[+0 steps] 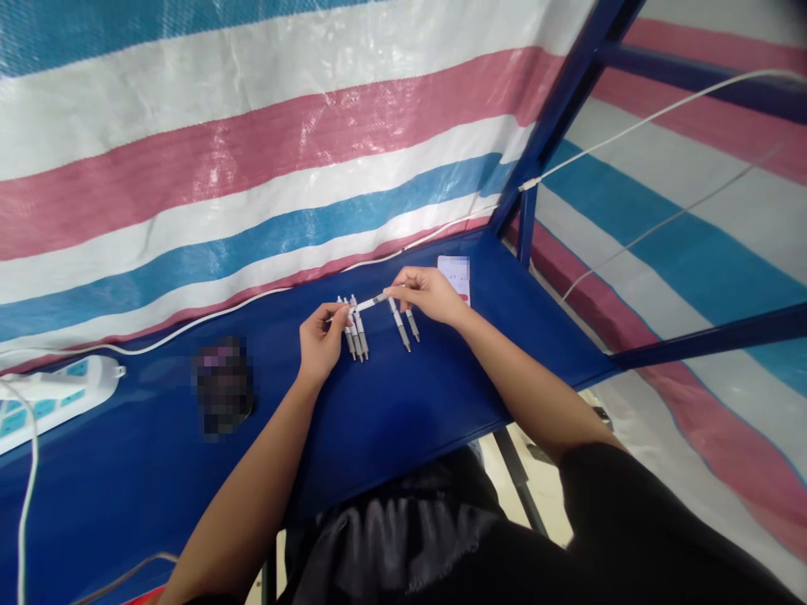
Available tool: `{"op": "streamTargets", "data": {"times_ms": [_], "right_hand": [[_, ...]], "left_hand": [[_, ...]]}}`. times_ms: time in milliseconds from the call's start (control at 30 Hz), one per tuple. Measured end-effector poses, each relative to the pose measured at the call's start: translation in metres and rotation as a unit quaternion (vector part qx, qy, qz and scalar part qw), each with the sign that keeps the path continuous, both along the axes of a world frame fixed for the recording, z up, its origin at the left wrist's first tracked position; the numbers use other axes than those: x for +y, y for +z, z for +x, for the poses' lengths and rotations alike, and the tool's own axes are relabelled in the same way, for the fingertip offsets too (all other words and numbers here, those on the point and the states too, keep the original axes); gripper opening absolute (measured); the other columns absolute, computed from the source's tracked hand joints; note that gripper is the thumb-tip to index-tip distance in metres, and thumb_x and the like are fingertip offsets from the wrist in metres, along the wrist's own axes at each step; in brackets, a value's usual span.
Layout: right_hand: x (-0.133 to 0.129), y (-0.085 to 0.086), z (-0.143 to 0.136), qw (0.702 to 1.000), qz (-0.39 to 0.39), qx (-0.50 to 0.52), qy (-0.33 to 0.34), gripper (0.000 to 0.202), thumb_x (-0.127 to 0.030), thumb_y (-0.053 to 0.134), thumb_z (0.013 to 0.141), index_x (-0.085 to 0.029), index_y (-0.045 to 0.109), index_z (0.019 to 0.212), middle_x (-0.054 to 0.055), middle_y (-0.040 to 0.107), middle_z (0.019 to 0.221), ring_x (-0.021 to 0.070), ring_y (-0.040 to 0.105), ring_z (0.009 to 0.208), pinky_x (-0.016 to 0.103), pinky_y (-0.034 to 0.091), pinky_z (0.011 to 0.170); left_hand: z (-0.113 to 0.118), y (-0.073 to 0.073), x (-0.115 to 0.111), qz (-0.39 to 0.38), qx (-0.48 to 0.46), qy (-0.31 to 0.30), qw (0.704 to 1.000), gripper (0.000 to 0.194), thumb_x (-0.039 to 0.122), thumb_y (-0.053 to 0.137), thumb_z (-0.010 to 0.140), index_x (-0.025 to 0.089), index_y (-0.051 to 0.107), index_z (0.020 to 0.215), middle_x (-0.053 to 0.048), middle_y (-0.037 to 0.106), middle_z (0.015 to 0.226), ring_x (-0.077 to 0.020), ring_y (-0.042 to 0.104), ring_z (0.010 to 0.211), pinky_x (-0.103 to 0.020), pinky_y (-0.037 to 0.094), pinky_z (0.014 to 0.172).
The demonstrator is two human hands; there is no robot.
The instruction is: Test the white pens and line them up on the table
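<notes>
A white and grey pen (pixel 370 302) is stretched between my two hands, just above the table. My left hand (pixel 323 334) pinches its left end between thumb and fingers. At the other end, the fingers of my right hand (pixel 429 294) close on the grey part. Several similar pens (pixel 358 336) lie side by side beneath and beside my left hand, tips toward me. Two more pens (pixel 402 328) lie below my right hand, partly hidden by it at their far ends.
The blue table (pixel 403 403) meets a striped tarp wall (pixel 283 151). Behind my right hand lies a small white card (pixel 455 270). A blurred dark object (pixel 222 388) and a white plastic item (pixel 69 395) are at left. A white cable (pixel 208 318) follows the back edge; blue frame posts (pixel 528 223) stand right.
</notes>
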State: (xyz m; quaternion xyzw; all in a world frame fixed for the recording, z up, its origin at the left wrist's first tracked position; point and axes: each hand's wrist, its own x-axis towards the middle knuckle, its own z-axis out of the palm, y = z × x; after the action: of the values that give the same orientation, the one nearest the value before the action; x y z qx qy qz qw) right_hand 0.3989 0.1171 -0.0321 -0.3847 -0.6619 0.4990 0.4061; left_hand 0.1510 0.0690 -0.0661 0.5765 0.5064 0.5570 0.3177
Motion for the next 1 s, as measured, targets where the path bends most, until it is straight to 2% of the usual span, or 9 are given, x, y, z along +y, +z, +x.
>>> {"op": "streamTargets", "data": {"times_ms": [233,333,433,500,600,700,833,900,1000], "right_hand": [[-0.008,0.001,-0.005,0.978,0.208,-0.017,-0.017,0.045,-0.065,0.075,0.098,-0.021,0.07,0.097,0.003,0.07,0.091,0.0184,0.063,0.081,0.033,0.049,0.077],[-0.008,0.004,-0.002,0.983,0.18,-0.029,0.007,0.046,-0.066,0.073,0.099,-0.021,0.067,0.094,0.002,0.07,0.085,0.0179,0.063,0.076,0.032,0.047,0.073],[-0.008,0.007,0.001,0.989,0.131,-0.062,0.035,0.047,-0.066,0.069,0.102,-0.022,0.06,0.089,-0.003,0.064,0.069,0.0156,0.057,0.063,0.03,0.041,0.065],[-0.009,0.007,0.002,0.986,0.135,-0.089,0.044,0.046,-0.064,0.066,0.105,-0.023,0.056,0.088,-0.005,0.058,0.064,0.0145,0.052,0.06,0.029,0.039,0.064],[-0.01,0.006,0.0,0.976,0.182,-0.112,0.042,0.04,-0.057,0.063,0.109,-0.023,0.055,0.09,-0.005,0.057,0.07,0.0151,0.052,0.065,0.029,0.04,0.067],[-0.011,0.005,-0.003,0.955,0.269,-0.118,0.034,0.029,-0.045,0.06,0.113,-0.023,0.057,0.095,0.001,0.06,0.084,0.0188,0.058,0.08,0.031,0.047,0.078],[-0.012,0.007,-0.002,0.923,0.354,-0.133,0.065,0.024,-0.035,0.051,0.116,-0.023,0.06,0.097,0.006,0.063,0.094,0.0227,0.061,0.098,0.034,0.05,0.089],[-0.012,0.009,-0.001,0.928,0.333,-0.157,0.059,0.023,-0.036,0.054,0.116,-0.023,0.061,0.098,0.006,0.064,0.094,0.022,0.062,0.095,0.033,0.05,0.087],[-0.013,0.011,-0.002,0.943,0.245,-0.225,0.022,0.03,-0.041,0.057,0.115,-0.022,0.062,0.092,0.002,0.063,0.082,0.0192,0.061,0.079,0.031,0.045,0.078]], "left_hand": [[-0.006,-0.001,0.008,-0.058,-0.117,-0.045,0.99,0.042,0.06,0.083,0.091,0.018,0.082,0.085,-0.001,0.066,0.067,-0.0124,0.056,0.062,-0.026,0.049,0.067],[-0.007,-0.003,0.009,-0.07,-0.138,-0.059,0.986,0.041,0.059,0.087,0.088,0.018,0.083,0.084,-0.001,0.068,0.069,-0.0122,0.057,0.062,-0.027,0.049,0.068],[-0.007,-0.004,0.01,-0.06,-0.137,-0.037,0.988,0.041,0.058,0.091,0.084,0.018,0.085,0.09,-0.002,0.072,0.071,-0.013,0.061,0.064,-0.027,0.052,0.07],[-0.006,-0.004,0.009,-0.052,-0.145,-0.022,0.988,0.042,0.058,0.092,0.083,0.018,0.085,0.09,-0.002,0.072,0.071,-0.0127,0.062,0.065,-0.027,0.053,0.071],[-0.005,-0.002,0.009,-0.053,-0.179,-0.022,0.982,0.045,0.061,0.092,0.081,0.017,0.083,0.088,-0.002,0.071,0.069,-0.0113,0.061,0.064,-0.025,0.052,0.07],[-0.006,0.001,0.01,-0.081,-0.213,-0.047,0.972,0.046,0.06,0.094,0.08,0.016,0.082,0.087,-0.001,0.068,0.067,-0.0102,0.058,0.062,-0.024,0.05,0.066],[-0.009,0.004,0.013,-0.133,-0.25,-0.084,0.955,0.045,0.055,0.096,0.078,0.013,0.082,0.088,0.002,0.06,0.059,-0.0078,0.049,0.053,-0.023,0.044,0.055],[-0.01,0.004,0.014,-0.133,-0.249,-0.078,0.956,0.047,0.054,0.098,0.076,0.013,0.083,0.092,0.001,0.062,0.06,-0.0079,0.051,0.054,-0.023,0.045,0.056],[-0.009,0.001,0.014,-0.109,-0.214,-0.056,0.969,0.049,0.055,0.099,0.073,0.015,0.082,0.095,-0.002,0.072,0.071,-0.0108,0.062,0.063,-0.025,0.053,0.066]]}}
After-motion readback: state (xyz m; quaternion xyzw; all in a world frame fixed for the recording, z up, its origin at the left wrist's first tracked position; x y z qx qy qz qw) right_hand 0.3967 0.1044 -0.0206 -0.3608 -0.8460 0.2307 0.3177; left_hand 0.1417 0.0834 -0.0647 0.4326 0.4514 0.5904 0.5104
